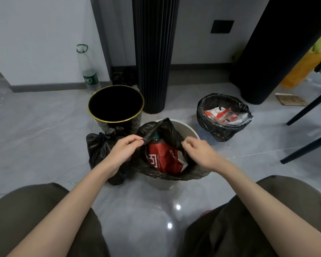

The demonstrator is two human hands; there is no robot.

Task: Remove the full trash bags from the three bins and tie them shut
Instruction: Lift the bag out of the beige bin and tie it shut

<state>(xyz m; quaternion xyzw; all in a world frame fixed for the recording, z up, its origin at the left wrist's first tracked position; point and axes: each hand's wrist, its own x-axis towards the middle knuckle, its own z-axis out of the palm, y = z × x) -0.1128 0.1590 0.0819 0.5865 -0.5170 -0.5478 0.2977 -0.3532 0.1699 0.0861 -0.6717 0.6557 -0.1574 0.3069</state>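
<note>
A white bin [188, 131] stands in front of me, lined with a black trash bag [168, 130] that holds a red coffee bag [162, 158] and a bottle. My left hand [124, 151] pinches a twisted edge of this bag at the left. My right hand [200, 151] grips the bag's rim at the right. A tied black bag [98, 147] lies on the floor left of the white bin. Behind it stands a black bin with a gold rim [116, 106], with no liner. A blue mesh bin [208, 137] at the right holds a full black bag [223, 117].
A ribbed black column [154, 52] rises behind the bins, and a second dark column [278, 49] stands at the right. A clear plastic bottle [87, 71] stands by the wall. Black chair legs [308, 127] cross the right side. My knees frame the bottom.
</note>
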